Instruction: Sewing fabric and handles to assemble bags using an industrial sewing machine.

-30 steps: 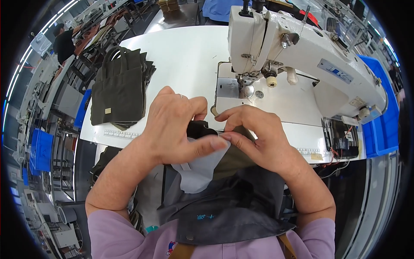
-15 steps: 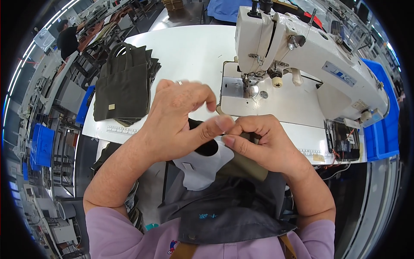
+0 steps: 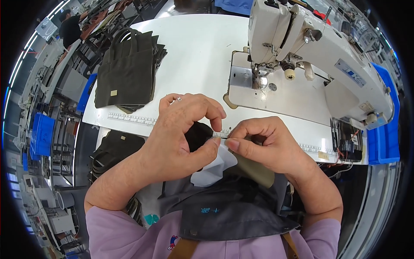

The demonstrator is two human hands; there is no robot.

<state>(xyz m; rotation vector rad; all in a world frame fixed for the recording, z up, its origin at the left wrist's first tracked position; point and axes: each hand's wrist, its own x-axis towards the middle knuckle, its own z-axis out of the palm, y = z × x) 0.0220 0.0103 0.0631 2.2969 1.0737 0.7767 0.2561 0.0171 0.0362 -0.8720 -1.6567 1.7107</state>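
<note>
Over the near edge of the sewing table, my right hand (image 3: 272, 144) pinches the edge of a cloth piece between thumb and forefinger. The piece has a white side (image 3: 215, 167), an olive part (image 3: 255, 170) and a dark part (image 3: 199, 133), and it hangs down over my lap. Just left of the pinch is my left hand (image 3: 183, 136), its thumb and forefinger curved with a gap between them. Nothing shows in that gap, and its palm side is partly hidden.
A white sewing machine (image 3: 319, 52) stands at the back right of the white table (image 3: 194, 47). Dark handbags (image 3: 125, 77) lie stacked at the left, with more dark pieces (image 3: 116, 149) below the edge. A blue bin (image 3: 383, 138) sits far right.
My left thumb has drawn back from the right fingertips, and its forefinger has come down. Less of the white cloth shows. The view has shifted slightly; my right hand keeps its pinch.
</note>
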